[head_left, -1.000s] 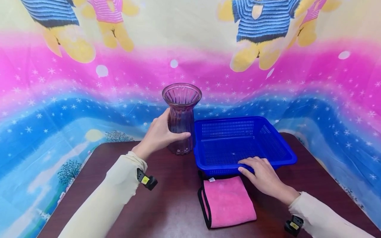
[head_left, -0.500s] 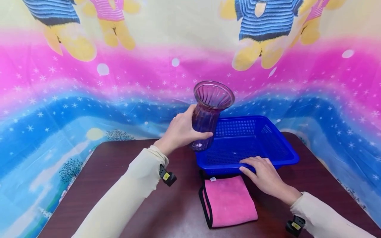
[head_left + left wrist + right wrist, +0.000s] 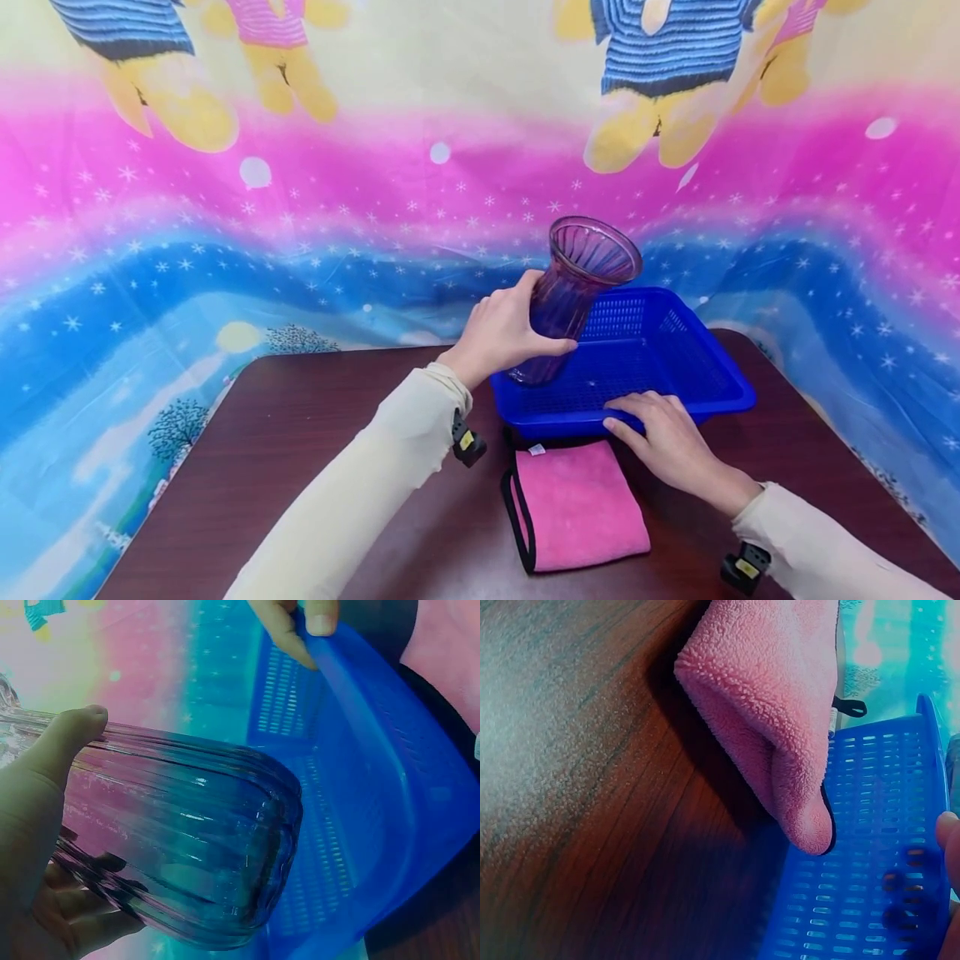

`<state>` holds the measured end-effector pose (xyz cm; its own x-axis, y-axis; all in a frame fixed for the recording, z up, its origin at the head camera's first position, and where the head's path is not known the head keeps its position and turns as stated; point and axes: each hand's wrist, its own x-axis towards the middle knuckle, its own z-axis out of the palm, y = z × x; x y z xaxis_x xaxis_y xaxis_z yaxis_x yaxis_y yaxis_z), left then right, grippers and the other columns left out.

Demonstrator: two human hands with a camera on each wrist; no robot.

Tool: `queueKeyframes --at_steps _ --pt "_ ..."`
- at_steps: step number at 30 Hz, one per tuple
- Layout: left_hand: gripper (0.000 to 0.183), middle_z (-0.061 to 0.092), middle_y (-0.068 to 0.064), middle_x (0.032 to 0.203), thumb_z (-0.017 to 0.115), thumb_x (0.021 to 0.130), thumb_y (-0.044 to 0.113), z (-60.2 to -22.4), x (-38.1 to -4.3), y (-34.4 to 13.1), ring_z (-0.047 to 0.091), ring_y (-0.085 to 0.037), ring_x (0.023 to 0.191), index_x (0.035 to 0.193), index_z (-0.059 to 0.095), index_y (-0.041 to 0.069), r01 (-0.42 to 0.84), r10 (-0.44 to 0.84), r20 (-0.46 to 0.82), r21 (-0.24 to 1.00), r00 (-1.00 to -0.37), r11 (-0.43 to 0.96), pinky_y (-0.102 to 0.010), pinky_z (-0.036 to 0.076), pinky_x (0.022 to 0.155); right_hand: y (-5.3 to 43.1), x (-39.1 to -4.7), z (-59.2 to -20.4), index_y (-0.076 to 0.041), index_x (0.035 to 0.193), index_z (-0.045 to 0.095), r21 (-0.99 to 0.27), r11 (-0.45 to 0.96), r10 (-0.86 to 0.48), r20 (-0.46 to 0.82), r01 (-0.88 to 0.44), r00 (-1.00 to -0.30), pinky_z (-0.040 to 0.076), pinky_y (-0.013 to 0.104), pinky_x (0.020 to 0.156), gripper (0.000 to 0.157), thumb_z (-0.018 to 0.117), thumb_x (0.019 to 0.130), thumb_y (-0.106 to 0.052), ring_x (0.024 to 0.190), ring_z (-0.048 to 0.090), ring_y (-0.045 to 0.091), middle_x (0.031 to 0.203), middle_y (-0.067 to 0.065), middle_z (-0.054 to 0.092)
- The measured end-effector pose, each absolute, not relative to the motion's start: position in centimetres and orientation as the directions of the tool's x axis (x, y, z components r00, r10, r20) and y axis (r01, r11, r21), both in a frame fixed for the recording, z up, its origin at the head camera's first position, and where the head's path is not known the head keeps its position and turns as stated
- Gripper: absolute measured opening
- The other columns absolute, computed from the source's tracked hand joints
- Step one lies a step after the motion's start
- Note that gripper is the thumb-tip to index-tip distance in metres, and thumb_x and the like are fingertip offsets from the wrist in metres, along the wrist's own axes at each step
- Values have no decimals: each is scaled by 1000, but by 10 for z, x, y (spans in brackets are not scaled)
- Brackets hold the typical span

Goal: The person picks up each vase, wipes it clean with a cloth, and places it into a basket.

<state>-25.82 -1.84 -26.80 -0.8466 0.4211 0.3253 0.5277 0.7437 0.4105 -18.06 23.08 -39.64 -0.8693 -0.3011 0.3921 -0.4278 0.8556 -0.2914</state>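
My left hand (image 3: 502, 333) grips a purple-tinted glass vase (image 3: 562, 312) around its body, thumb across the near side. The vase leans to the right with its flared mouth up, over the left part of a blue plastic basket (image 3: 622, 421). Its ribbed base (image 3: 270, 847) overlaps the basket's inside in the left wrist view. My right hand (image 3: 667, 437) pinches the basket's front rim, fingers over the inside and thumb outside. In the right wrist view, the fingers appear as dark spots behind the perforated wall (image 3: 862, 825).
A folded pink towel (image 3: 581, 508) with black edging lies in front of the basket on the dark wooden table (image 3: 375, 533). Behind the table hangs a colourful printed cloth (image 3: 360, 192).
My left hand has lifted the vase from the table left of the basket, carried it right over the basket and tilted it. My right hand has stayed at the rim.
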Motion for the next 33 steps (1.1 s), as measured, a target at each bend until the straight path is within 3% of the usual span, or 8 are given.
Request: queueKeyframes --at_steps 7,21,33 --pt "98 73 -4 116 78 73 69 -279 -263 -2 71 -21 97 149 40 21 529 445 298 341 -845 777 -40 59 81 230 -180 -396 -12 112 76 -289 858 -301 386 -424 -872 41 46 86 22 69 96 -27 104 66 27 110 5 77" --pt "90 71 0 103 78 73 69 -300 -269 23 67 -17 81 141 45 19 556 506 256 195 -824 808 -35 57 72 232 -176 -392 -14 111 76 -300 860 -290 381 -414 -878 42 49 87 21 69 96 -27 105 66 28 111 5 76" --pt "81 72 2 97 80 72 68 -318 -270 37 65 -17 74 131 50 22 519 492 194 131 -849 845 -32 53 62 231 -180 -394 -11 113 75 -312 852 -291 384 -420 -876 41 50 89 24 69 96 -26 106 66 30 112 8 76"
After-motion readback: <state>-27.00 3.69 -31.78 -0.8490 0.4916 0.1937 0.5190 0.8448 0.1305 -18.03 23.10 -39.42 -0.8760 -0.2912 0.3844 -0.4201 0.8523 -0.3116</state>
